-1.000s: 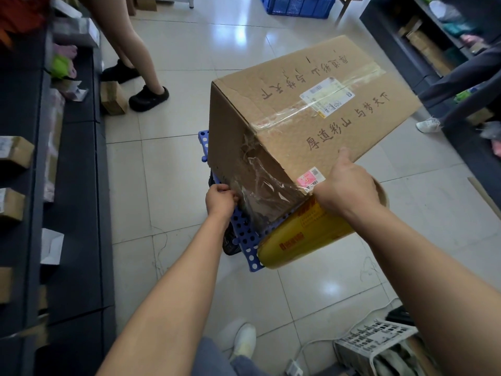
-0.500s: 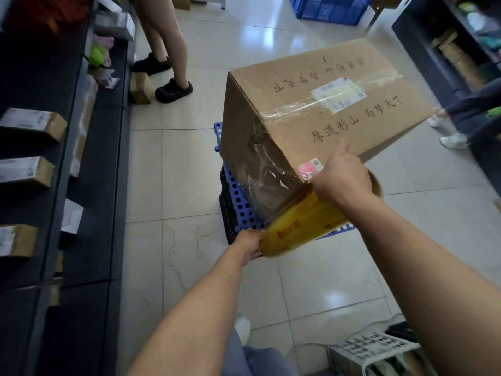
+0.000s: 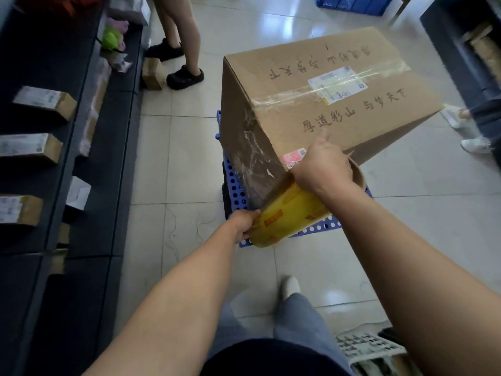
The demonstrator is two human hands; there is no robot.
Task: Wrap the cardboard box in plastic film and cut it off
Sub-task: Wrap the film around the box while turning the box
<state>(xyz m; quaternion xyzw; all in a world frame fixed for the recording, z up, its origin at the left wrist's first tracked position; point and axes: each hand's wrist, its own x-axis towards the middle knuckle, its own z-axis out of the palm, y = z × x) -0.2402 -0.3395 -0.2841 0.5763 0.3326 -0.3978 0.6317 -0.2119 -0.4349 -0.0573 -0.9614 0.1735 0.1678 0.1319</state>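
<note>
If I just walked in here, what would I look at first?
The big cardboard box in the middle, sitting tilted on a blue plastic stand full of holes, with black writing on top. Right in front of it, the left hand and right hand hold the two ends of a yellow roll of plastic film. Shiny clear film is stretched over the box's near side.

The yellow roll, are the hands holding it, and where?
Yes, both. The left hand grips the yellow film roll at its near end; the right hand grips its far end, beside the cardboard box.
</note>
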